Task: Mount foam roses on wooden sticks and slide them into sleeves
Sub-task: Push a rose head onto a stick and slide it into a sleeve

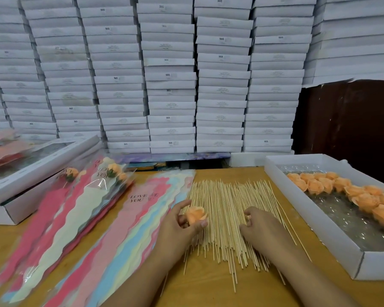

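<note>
A wide fan of thin, pale wooden sticks (228,220) lies on a tan wood counter (208,291). Over the sticks' left edge, the left hand (182,227) pinches a soft, peach foam rose (195,214) between thumb and fingers. The right hand (259,227) rests on the sticks, fingers curled (whether it grips one is unclear). Left of the sticks lie glossy, wavy-edged pastel sleeves (129,220); right of them, a shallow white cardboard box (315,222) holds more roses (341,189).
</note>
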Action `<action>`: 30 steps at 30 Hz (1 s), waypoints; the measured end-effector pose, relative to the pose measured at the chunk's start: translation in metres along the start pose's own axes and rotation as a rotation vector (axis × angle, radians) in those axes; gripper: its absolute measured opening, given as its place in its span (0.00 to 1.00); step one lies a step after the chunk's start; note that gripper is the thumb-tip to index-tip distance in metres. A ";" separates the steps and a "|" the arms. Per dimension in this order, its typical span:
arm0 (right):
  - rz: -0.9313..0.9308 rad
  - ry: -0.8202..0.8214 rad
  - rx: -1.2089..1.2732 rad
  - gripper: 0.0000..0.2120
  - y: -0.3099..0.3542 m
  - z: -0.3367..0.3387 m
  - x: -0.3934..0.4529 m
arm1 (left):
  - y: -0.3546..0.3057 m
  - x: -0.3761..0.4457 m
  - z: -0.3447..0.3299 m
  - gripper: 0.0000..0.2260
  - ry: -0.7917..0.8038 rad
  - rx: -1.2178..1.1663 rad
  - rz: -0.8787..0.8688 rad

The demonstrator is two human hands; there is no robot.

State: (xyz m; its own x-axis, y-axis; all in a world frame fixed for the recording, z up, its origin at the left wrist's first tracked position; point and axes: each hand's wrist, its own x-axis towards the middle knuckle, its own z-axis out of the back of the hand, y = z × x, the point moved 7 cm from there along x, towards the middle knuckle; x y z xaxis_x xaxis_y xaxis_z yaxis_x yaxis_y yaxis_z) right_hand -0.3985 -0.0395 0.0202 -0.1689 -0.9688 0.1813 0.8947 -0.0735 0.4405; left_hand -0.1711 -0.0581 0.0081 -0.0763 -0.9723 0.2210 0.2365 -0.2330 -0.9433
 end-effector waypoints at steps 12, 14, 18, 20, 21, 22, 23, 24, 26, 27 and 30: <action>-0.187 -0.064 0.379 0.15 -0.026 0.014 0.003 | 0.003 0.006 0.007 0.29 0.006 -0.237 0.114; -0.169 -0.083 0.426 0.15 -0.026 0.019 0.002 | 0.006 0.007 0.011 0.27 -0.012 -0.297 0.153; -0.130 -0.113 0.482 0.13 -0.024 0.023 -0.002 | 0.008 0.008 0.014 0.19 -0.011 -0.377 0.201; -0.098 -0.104 0.496 0.12 -0.023 0.023 -0.004 | 0.008 0.007 0.014 0.19 0.001 -0.379 0.205; -0.084 -0.092 0.498 0.12 -0.023 0.022 -0.004 | 0.008 0.007 0.014 0.21 0.001 -0.390 0.206; -0.074 -0.079 0.501 0.12 -0.022 0.022 -0.003 | 0.008 0.007 0.015 0.22 -0.004 -0.414 0.209; -0.067 -0.068 0.504 0.11 -0.022 0.021 -0.003 | 0.009 0.008 0.016 0.22 -0.011 -0.451 0.217; -0.061 -0.060 0.510 0.10 -0.021 0.021 -0.003 | 0.010 0.009 0.017 0.21 -0.019 -0.501 0.229; -0.057 -0.043 0.549 0.09 -0.021 0.021 -0.003 | 0.011 0.010 0.019 0.19 -0.026 -0.611 0.251; -0.060 -0.030 0.592 0.08 -0.020 0.021 -0.004 | 0.011 0.011 0.019 0.18 -0.022 -0.671 0.263; -0.021 0.013 0.674 0.10 -0.016 0.026 -0.007 | 0.008 0.011 0.021 0.10 -0.012 -0.853 0.297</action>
State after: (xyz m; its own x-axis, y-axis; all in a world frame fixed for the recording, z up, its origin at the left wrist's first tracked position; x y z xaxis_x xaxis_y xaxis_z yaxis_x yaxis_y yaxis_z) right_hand -0.4226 -0.0257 0.0349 -0.1743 -0.9719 0.1580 0.4369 0.0674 0.8970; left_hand -0.1494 -0.0709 0.0079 -0.1158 -0.9913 -0.0627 -0.5539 0.1169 -0.8243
